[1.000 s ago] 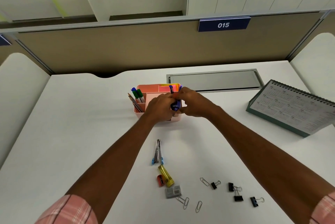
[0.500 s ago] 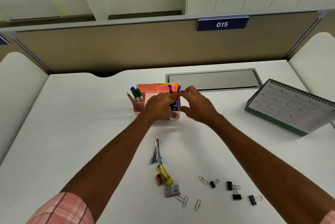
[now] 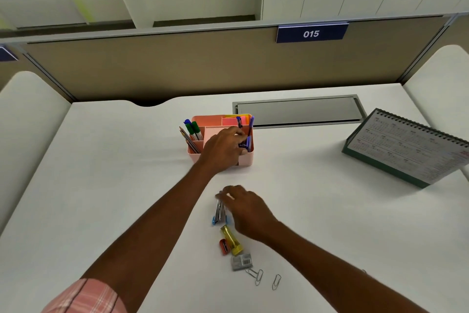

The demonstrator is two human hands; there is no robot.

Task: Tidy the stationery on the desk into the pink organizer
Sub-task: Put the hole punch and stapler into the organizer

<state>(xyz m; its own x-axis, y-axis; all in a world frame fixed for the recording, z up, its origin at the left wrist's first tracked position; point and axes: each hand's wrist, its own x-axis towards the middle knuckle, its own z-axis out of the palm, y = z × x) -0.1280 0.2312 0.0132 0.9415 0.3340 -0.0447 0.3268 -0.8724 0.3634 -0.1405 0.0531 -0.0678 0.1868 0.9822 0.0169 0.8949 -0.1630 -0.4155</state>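
The right hand [image 3: 245,208] has withdrawn from the pink plastic organizer [image 3: 246,159] toward the viewer. Its blurred fingertips [image 3: 223,195] now lie over the silver, blue-tipped metal tool [image 3: 218,212].

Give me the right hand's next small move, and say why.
Probably close the right hand round the slim silver metal tool with blue tips and lift it. The hand's fingers reach over the tool's far end and look to be holding nothing. Of the loose items on the desk, the tool lies nearest the pink plastic organizer, so it seems the natural next pick.
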